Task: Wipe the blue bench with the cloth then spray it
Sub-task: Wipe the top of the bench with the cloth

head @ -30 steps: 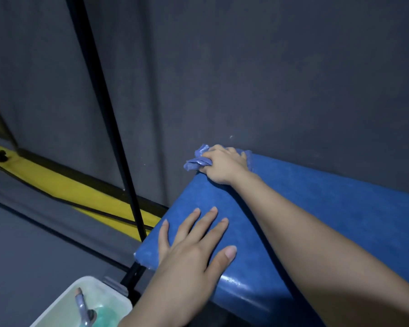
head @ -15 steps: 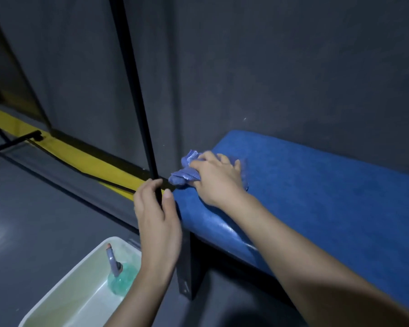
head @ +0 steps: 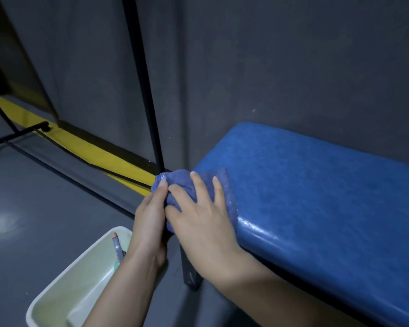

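Nearest to me, at the lower left, a white tub (head: 64,286) sat on the grey floor (head: 33,197), and inside it I could see the neck of a spray bottle (head: 117,248), partly hidden behind my left forearm. Just above that, my left hand (head: 150,223) had its fingers (head: 161,188) closed on the bunched end of the blue cloth (head: 180,181), which hung off the end of the desk (head: 316,197). My right hand (head: 203,223) lay beside it, its fingers (head: 219,188) spread and pressed flat on the cloth at the near left corner of the blue padded top; I could not tell whether it gripped the cloth or only held it down. A dark metal leg (head: 189,267) showed beneath that corner. Farther off, a black pole (head: 143,86) rose in front of the grey wall (head: 293,67), and a yellow stripe (head: 85,147) ran along the floor beside a black cable (head: 69,152).
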A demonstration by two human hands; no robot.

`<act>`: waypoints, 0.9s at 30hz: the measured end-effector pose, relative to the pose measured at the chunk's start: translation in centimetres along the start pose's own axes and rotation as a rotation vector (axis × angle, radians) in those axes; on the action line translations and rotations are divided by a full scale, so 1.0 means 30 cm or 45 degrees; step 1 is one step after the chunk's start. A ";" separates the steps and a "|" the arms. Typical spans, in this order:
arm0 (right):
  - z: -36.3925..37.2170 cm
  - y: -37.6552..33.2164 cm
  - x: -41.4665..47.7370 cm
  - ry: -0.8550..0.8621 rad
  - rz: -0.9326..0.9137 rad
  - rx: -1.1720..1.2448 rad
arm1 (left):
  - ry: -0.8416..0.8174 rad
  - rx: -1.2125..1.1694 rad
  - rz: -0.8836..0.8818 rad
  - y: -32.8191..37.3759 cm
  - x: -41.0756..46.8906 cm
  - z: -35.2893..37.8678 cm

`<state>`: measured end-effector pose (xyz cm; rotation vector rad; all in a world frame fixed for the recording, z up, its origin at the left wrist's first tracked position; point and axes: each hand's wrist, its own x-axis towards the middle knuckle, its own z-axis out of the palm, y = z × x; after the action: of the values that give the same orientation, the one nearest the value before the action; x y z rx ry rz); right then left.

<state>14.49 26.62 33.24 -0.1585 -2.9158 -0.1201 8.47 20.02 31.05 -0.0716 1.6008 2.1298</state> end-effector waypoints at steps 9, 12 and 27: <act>0.049 -0.018 -0.040 0.081 -0.005 -0.048 | -0.262 0.057 -0.161 -0.001 0.015 -0.067; 0.024 0.025 -0.039 -0.093 -0.160 0.137 | -0.331 0.040 -0.167 0.006 0.030 -0.068; -0.004 0.186 -0.098 0.187 0.524 0.500 | 0.069 0.093 0.235 -0.034 0.010 -0.006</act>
<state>18.01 31.85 33.10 -0.6413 -2.6296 0.4800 8.57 20.17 29.98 0.0439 1.7762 2.2208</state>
